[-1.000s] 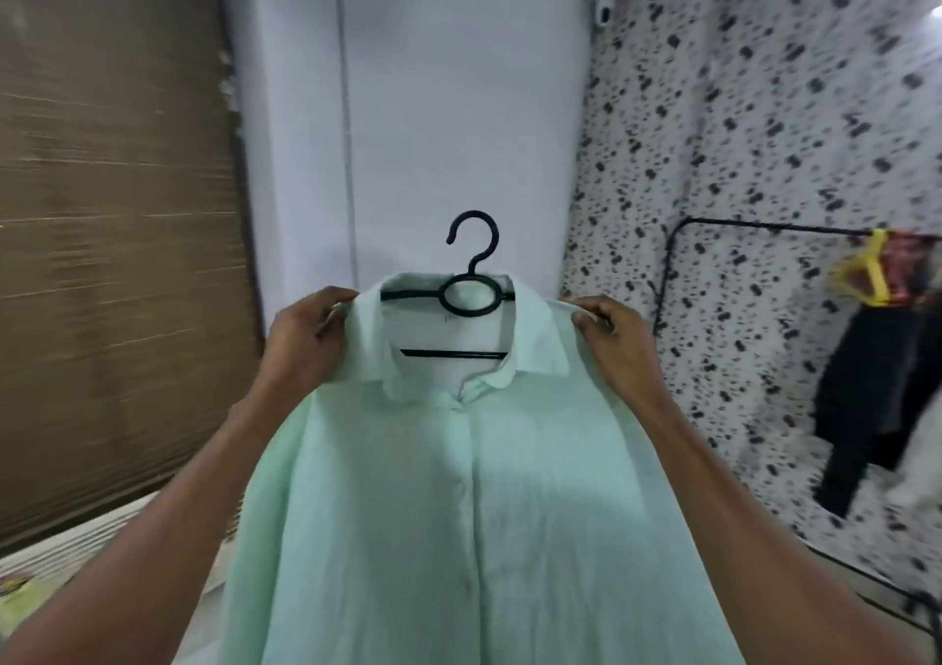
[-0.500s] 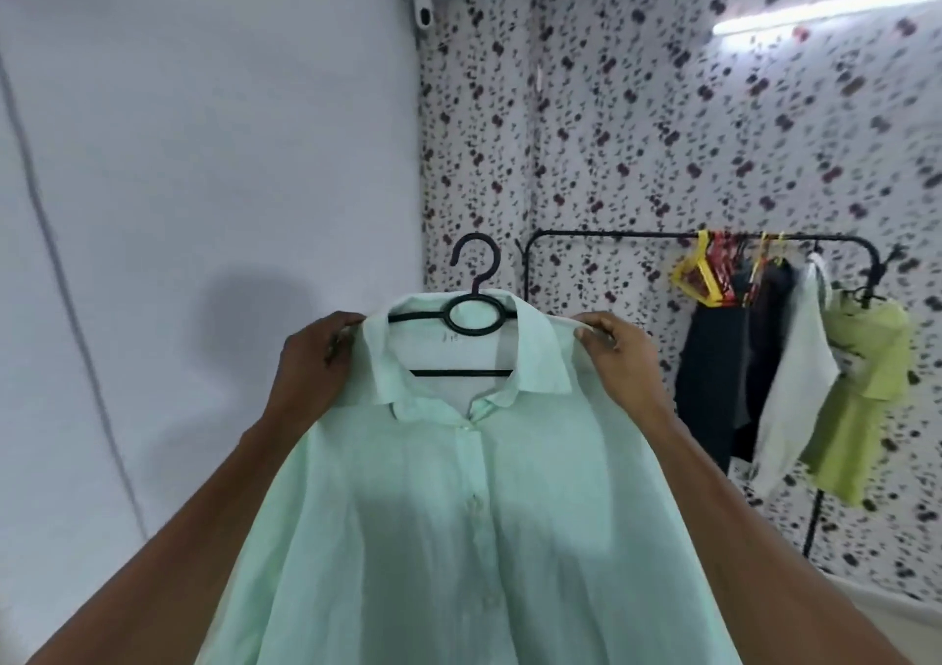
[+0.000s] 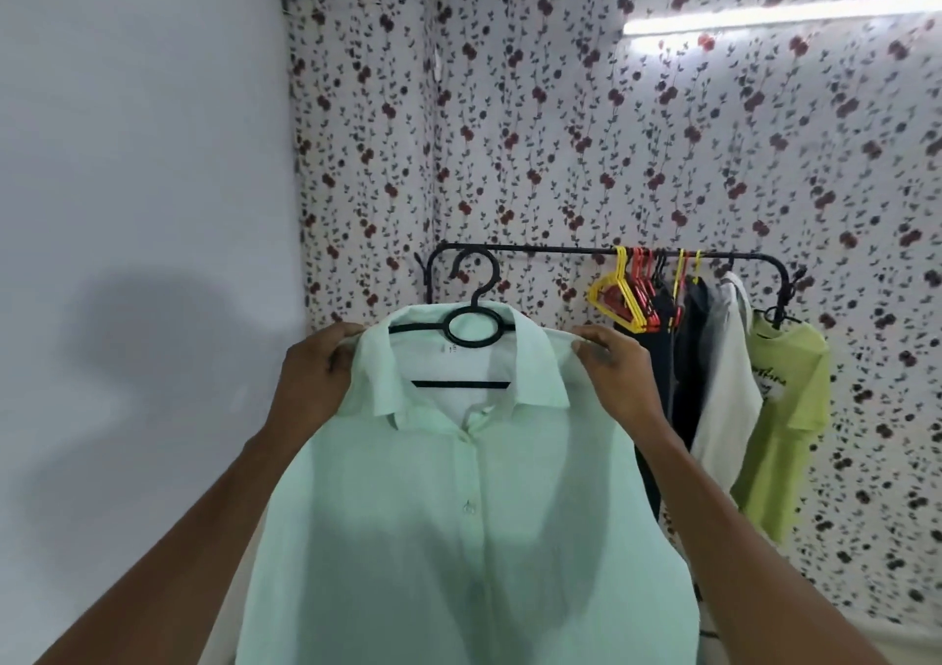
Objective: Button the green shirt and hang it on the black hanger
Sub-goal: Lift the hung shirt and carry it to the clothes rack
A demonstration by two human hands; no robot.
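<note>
The green shirt (image 3: 459, 537), thin and buttoned, hung on the black hanger (image 3: 471, 330). The left hand (image 3: 313, 381) and right hand (image 3: 619, 379) each gripped a shoulder. Behind, the black rail (image 3: 560, 251) carried plastic hangers (image 3: 619, 294) and garments (image 3: 729, 384).

shirt (image 3: 459, 537) pale mint green | hanger (image 3: 471, 328) black | right wall (image 3: 662, 154) white, red flowers | rail (image 3: 560, 250) black | upper-right T-shirt (image 3: 785, 409) lime
</note>
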